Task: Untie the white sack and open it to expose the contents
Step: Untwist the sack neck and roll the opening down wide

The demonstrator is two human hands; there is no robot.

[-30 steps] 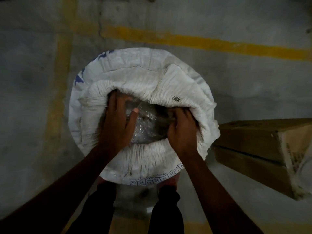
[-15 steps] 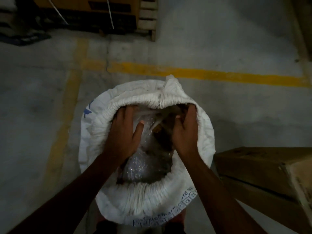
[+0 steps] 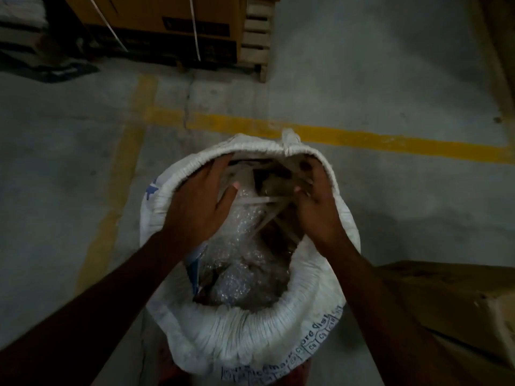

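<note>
The white sack (image 3: pixel 250 330) stands upright on the concrete floor, its mouth wide open and its rim rolled down into a thick collar. Inside lie bubble wrap (image 3: pixel 245 263), thin white straps (image 3: pixel 259 201) and dark brown pieces. My left hand (image 3: pixel 200 199) is inside the mouth on the left with its fingers spread flat, reaching under the far rim. Over the contents on the right is my right hand (image 3: pixel 317 210). Its fingers curl against the inner far-right rim, the tips hidden there.
A brown cardboard box (image 3: pixel 451 302) lies on the floor just right of the sack. Strapped yellow cartons (image 3: pixel 167 23) on a wooden pallet (image 3: pixel 256 37) stand at the back. Yellow floor lines (image 3: pixel 362 137) cross behind and left of the sack.
Both hands have slid from the middle of the mouth toward the far rim. The opening has widened and more bubble wrap shows. The view has tilted up.
</note>
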